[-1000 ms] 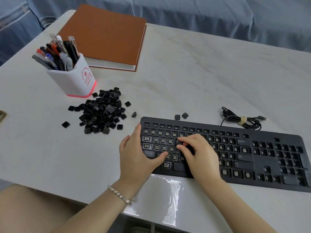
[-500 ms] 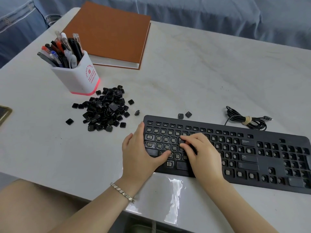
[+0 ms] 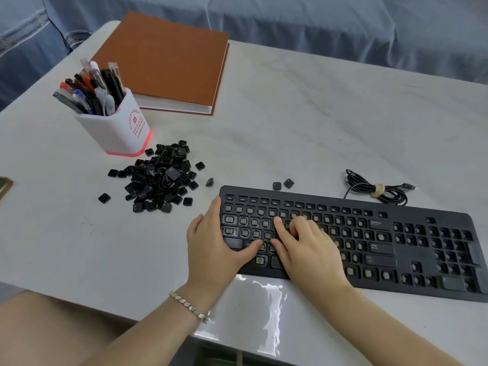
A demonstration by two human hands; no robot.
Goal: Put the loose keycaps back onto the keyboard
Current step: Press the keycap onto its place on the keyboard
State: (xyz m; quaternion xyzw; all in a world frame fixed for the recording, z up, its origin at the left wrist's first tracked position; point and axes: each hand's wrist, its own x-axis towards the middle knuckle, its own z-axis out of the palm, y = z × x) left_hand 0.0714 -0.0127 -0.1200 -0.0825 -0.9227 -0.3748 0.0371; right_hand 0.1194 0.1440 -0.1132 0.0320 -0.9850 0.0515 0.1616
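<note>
Pressing on the keyboard [image 3: 412, 256] w/ both hands atm. So the left hand [image 3: 211, 249] lies flat over the board's left end, fingers straight along the edge pointing to 12 o'clock. Its thumb is stretched toward 3 o'clock onto the lower rows. It's relaxed, not grabbing anything. At its 3 o'clock, just beside it, the right hand [image 3: 309, 252] has index finger and thumb down on the letter area, other fingers curled under. Can't tell if a cap is pinched in there, the fingers hide it. There's a bracelet [image 3: 188, 305] on the left wrist.

Most of the board is bare switches, only a few wide caps on it (left side, enter area etc).

Loose keycaps: the main pile [image 3: 161, 178] sits on the table [image 3: 317, 122] at approx 10 o'clock from the board's top-left corner, near but apart. One stray cap [image 3: 104, 198] is at the pile's 8 o'clock. A tipped cap [image 3: 210, 182] lies btwn pile and board. A pair of caps [image 3: 276, 185] lies just past the board's top edge, approx 12 o'clock from the right hand.

Other stuff: a white pen cup [image 3: 118, 133] stuffed w/ pens [image 3: 89, 88] is just beside the pile at its 11 o'clock. A brown book [image 3: 163, 64] is at the cup's 1 o'clock. A bundled cable [image 3: 377, 190] is past the board's top edge, approx 1 o'clock from the right hand.
</note>
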